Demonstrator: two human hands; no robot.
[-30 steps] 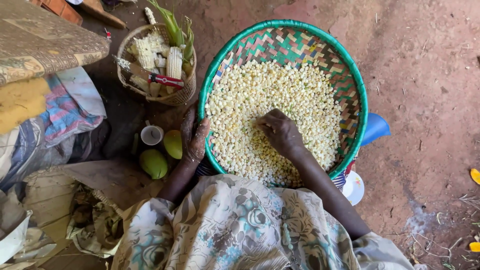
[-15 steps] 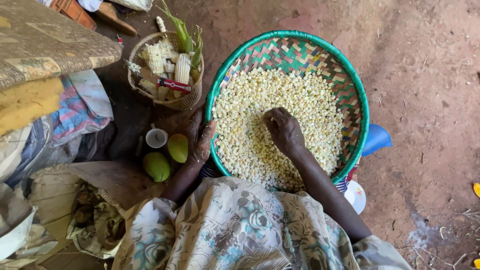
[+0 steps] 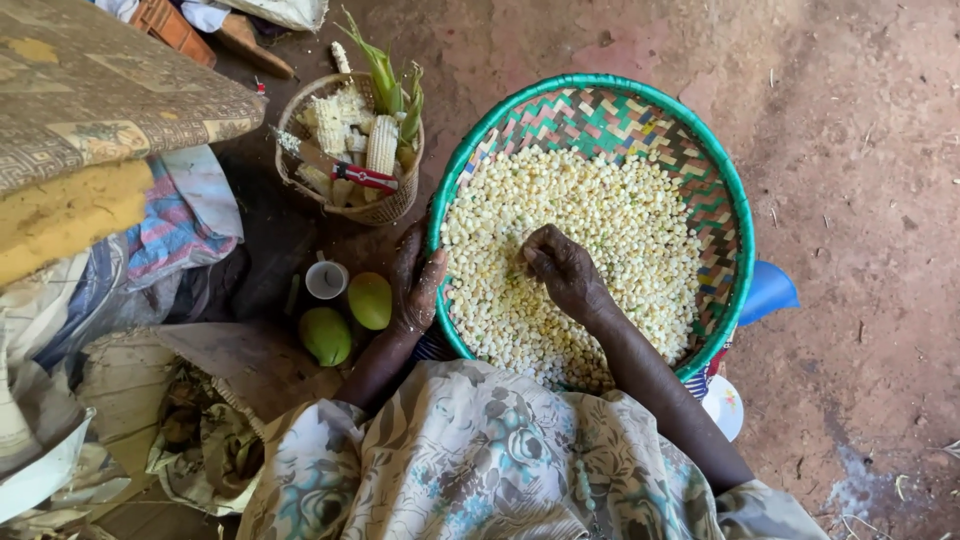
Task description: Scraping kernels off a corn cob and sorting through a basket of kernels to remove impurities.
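A round woven tray with a green rim [image 3: 640,98] rests on my lap, filled with pale maize kernels [image 3: 620,220]. My left hand [image 3: 417,280] grips the tray's left rim. My right hand [image 3: 562,268] lies on the kernels near the middle of the tray, fingers bent with the tips pinched together in the grain; whether they hold any kernels I cannot tell.
A small woven basket [image 3: 350,150] with stripped cobs and green husks stands left of the tray. Two green mangoes [image 3: 348,318] and a small white cup [image 3: 326,279] sit by my left knee. Foam cushions [image 3: 90,130] and cloths lie at far left. Bare earth floor at right.
My right hand has shifted a little within the kernels, towards the middle of the tray. My left hand stays on the rim.
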